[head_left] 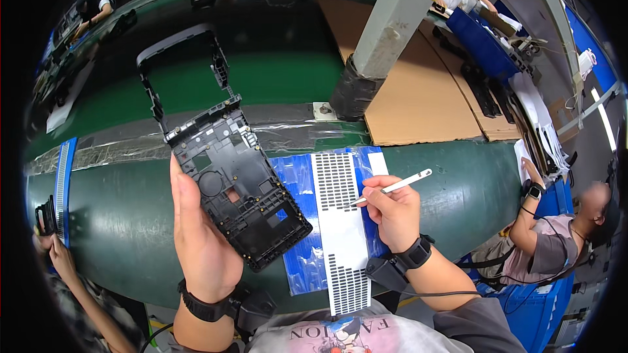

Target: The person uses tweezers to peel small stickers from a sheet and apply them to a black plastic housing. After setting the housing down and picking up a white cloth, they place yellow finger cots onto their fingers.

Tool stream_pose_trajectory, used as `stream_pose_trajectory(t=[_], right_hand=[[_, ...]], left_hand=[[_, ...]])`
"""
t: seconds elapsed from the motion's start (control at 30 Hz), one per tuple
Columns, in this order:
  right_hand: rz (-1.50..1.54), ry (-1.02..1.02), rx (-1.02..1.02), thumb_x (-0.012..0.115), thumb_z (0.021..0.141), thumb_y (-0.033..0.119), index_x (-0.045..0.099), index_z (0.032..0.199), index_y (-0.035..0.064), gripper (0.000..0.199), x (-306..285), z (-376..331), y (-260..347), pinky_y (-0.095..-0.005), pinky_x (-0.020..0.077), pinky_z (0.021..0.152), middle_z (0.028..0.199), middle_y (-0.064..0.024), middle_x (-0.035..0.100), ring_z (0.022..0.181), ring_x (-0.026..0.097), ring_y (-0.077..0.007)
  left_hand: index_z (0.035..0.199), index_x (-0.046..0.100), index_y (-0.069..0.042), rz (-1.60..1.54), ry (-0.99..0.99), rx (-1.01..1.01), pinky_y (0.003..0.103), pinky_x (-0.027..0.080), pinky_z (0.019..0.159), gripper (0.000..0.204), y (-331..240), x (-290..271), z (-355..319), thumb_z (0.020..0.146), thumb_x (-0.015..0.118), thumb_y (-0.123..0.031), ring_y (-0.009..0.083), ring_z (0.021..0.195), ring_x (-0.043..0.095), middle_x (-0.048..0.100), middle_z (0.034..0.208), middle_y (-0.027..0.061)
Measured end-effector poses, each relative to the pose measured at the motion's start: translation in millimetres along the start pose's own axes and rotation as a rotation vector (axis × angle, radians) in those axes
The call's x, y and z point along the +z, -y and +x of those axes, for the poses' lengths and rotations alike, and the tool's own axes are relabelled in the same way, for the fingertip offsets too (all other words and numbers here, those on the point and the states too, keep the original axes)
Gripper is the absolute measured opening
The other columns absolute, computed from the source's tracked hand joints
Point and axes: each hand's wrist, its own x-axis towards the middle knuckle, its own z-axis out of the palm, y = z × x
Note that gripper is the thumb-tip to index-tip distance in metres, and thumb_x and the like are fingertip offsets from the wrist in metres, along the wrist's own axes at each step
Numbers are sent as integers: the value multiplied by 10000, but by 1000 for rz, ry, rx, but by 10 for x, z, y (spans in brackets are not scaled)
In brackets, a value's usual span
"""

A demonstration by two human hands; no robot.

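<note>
**Sheet (343,232) between the hands, right side nearer**

We note the left hand (208,248) gripping a black housing (252,170) from its left and lower side, raised over the green table (124,222), long axis slanting from upper left to lower right. The right hand (396,216) pinches a white pen (405,182), tip at the sheet's right edge; contact we cannot tell. The sheet's long axis runs away from us.

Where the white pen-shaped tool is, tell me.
In the head view, right of centre, the white pen-shaped tool is in the right hand, pointing toward the white sheet of black pieces.
</note>
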Motion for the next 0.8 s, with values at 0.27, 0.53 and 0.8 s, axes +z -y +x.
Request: stream_pose_trajectory(t=[0.27,0.53,0.8], right_hand=[[-21,0,8,535,735,-41,550,894,-50,160,12,9,14,-165,350,433,663,-63,573,491,474,-56],[104,69,73,544,744,-47,541,898,-53,154,80,-110,217,-172,307,421,640,-53,552,472,425,-58],[94,300,-118,557,762,-36,543,958,-48,197,550,-438,440,-214,450,666,794,-93,605,735,576,-114]], left_hand=[[1303,206,-85,45,-52,-35,274,425,793,478,23,28,-12,900,372,-283,133,947,489,464,1118,64],[1311,167,-88,-31,40,-141,321,447,823,478,172,67,-85,899,373,-218,183,993,504,440,1153,113],[1318,162,-97,-232,112,-439,338,420,863,462,199,85,-182,907,351,-192,193,1055,462,401,1205,103]])
